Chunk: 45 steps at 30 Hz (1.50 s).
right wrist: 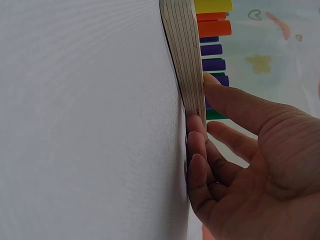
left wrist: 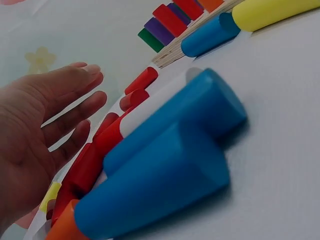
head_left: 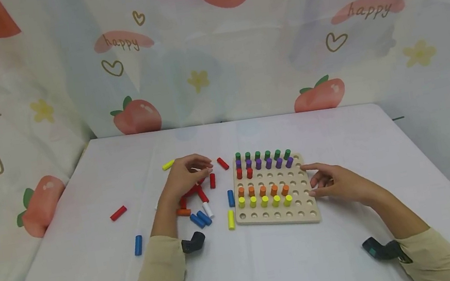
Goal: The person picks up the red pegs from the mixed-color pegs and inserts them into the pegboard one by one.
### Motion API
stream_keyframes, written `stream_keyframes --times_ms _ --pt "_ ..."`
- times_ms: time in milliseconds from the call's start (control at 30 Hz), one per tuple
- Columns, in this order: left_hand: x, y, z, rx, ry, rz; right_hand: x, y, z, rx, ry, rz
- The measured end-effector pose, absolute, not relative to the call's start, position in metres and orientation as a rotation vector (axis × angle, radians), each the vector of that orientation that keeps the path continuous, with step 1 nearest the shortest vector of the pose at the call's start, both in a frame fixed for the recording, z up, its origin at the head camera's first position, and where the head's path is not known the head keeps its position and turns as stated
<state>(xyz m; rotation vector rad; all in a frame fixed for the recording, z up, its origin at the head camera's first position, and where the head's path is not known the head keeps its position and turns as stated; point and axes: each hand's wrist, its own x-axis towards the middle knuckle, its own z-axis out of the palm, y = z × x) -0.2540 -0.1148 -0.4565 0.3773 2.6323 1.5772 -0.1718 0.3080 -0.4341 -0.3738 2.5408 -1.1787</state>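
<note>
A wooden pegboard (head_left: 277, 220) lies on the table with upright rows of green, purple, red, orange and yellow pegs. Two red pegs (head_left: 250, 173) stand in the middle row, with open holes to their right. My left hand (head_left: 188, 173) hovers over a loose heap of red pegs (head_left: 201, 194), its fingers loosely bent; nothing shows between them in the left wrist view. At the board's right edge my right hand (head_left: 342, 184) holds on, thumb (right wrist: 225, 92) over the top and other fingers curled against the side.
Blue pegs (head_left: 200, 219), a white peg (head_left: 208, 210) and an orange peg (head_left: 183, 212) lie beside the heap. Along the board's left edge are a blue peg (head_left: 231, 198) and a yellow peg (head_left: 231, 220). Farther left lie a red peg (head_left: 118, 213) and a blue peg (head_left: 138, 245).
</note>
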Motion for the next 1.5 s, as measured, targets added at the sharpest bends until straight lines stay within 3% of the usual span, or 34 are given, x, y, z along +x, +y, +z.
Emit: stream_keyframes --times_ms 967,1500 --pt "-0.254 -0.13 -0.47 0.172 2.647 1.538 -0.174 0.307 -0.435 -0.376 2.539 -1.163" --pt "-0.253 -0.121 -0.47 0.269 2.781 1.377 -0.173 0.306 -0.434 -0.366 2.55 -1.152"
